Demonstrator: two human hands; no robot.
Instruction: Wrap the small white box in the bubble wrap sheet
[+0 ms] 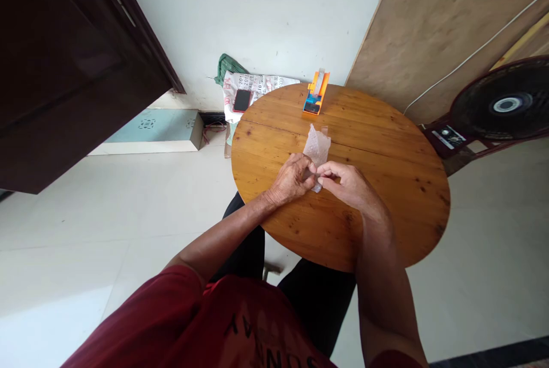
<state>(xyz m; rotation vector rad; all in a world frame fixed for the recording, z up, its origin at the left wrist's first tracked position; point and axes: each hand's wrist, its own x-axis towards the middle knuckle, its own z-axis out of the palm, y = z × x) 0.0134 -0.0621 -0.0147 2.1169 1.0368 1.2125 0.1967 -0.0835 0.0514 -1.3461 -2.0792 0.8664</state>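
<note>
A piece of bubble wrap (318, 146) lies on the round wooden table (386, 185), its near end bunched under both hands. My left hand (294, 178) is closed, fingers curled down on the near part of the wrap. From the right, my right hand (345, 181) pinches at the same spot with thumb and forefinger, touching the left fingertips. Whatever is wrapped inside, if anything, is hidden by the fingers. Beyond the wrap stands an orange and blue tape dispenser (316, 93) near the table's far edge.
A dark phone (242, 101) rests on a printed white sack (274, 83) left of the table, with a green bag (230, 66) behind. A pale blue box (152, 126) lies by the wall. A dark round appliance (508, 105) leans at the right, near a white cable (467, 62).
</note>
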